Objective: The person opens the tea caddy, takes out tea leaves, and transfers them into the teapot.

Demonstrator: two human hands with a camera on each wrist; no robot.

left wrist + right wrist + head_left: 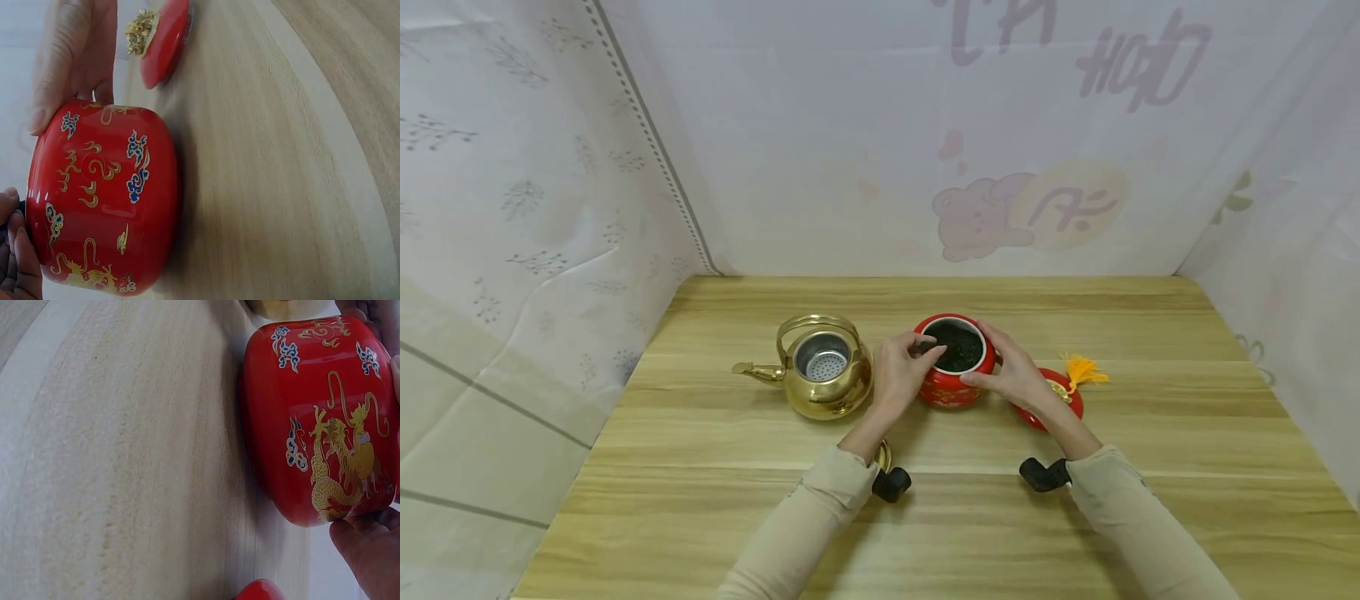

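A red jar [951, 393] with gold dragon and cloud patterns stands upright on the table, its white-rimmed mouth full of dark tea leaves [958, 348]. My right hand [1011, 371] grips the jar's right side, thumb in front and fingers behind. At the left of the mouth is my left hand [901, 367], thumb and forefinger drawn together over the leaves. A dark bit shows at its fingertips in the left wrist view. Left of this hand sits a gold teapot [823, 402], uncovered, with a perforated strainer [826, 365] inside and its handle raised.
Right of the jar, partly behind the right forearm, lies a red lid [1077, 403] with a yellow tassel [1082, 369]. A small gold round piece [884, 454] shows beside the left wrist, mostly covered. Patterned curtains [850, 167] border the wooden table [970, 533].
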